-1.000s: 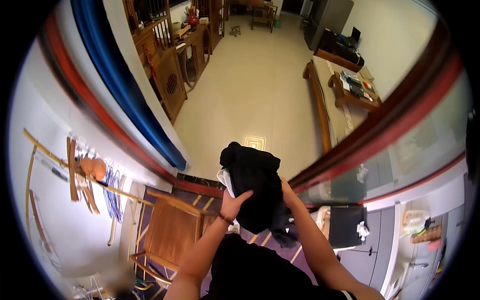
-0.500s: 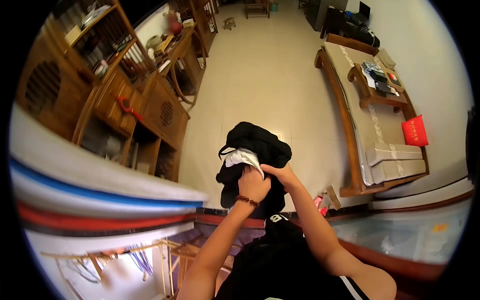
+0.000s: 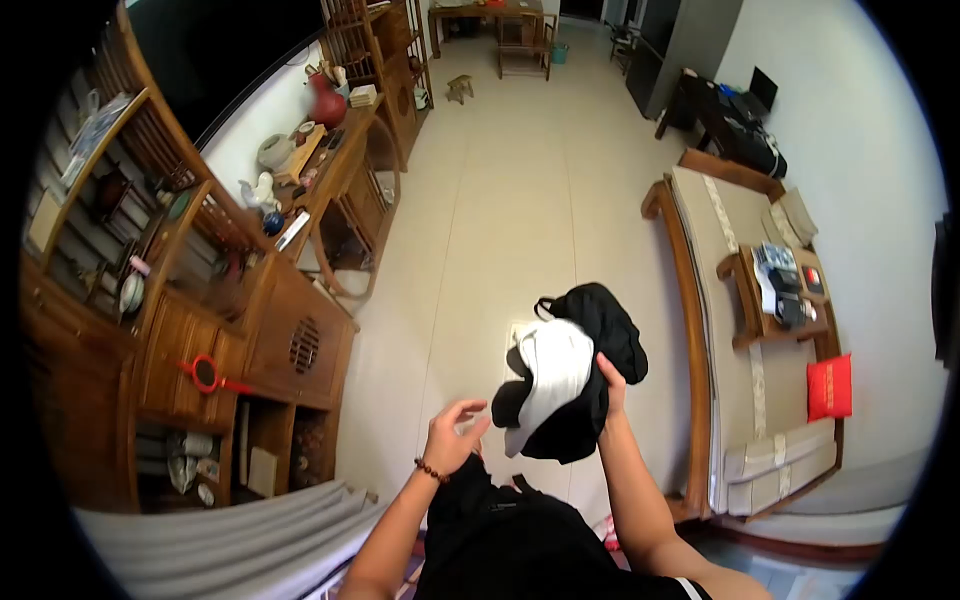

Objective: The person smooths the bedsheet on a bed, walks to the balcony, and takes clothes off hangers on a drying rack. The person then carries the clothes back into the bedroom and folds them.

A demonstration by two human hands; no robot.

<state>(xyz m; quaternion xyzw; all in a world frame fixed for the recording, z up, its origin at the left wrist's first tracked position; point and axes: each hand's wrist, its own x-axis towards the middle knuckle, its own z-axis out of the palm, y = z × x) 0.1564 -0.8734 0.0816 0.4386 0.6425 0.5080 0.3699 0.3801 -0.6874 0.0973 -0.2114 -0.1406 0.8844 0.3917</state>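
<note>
A bundle of black cloth [image 3: 610, 335] with a white cloth [image 3: 556, 362] folded among it hangs in front of my body. My right hand [image 3: 612, 388] grips the bundle at its right side, thumb over the cloth. To the left of the bundle, my left hand [image 3: 455, 436] is apart from it, fingers spread and nothing in them. A beaded bracelet [image 3: 431, 470] circles my left wrist. A dark strap loop stands out at the bundle's top left.
Wooden cabinets [image 3: 300, 345] with shelves line the left side. On the right stands a long wooden daybed [image 3: 690, 340] with cushions, a low table [image 3: 760, 300] and a red pillow [image 3: 829, 387]. A small stool [image 3: 460, 88] sits farther off on the tiled floor [image 3: 500, 200].
The view has moved from the doorway into the room. My left hand has let go of the bundle and moved left. The bundle has shifted right, with more white cloth showing.
</note>
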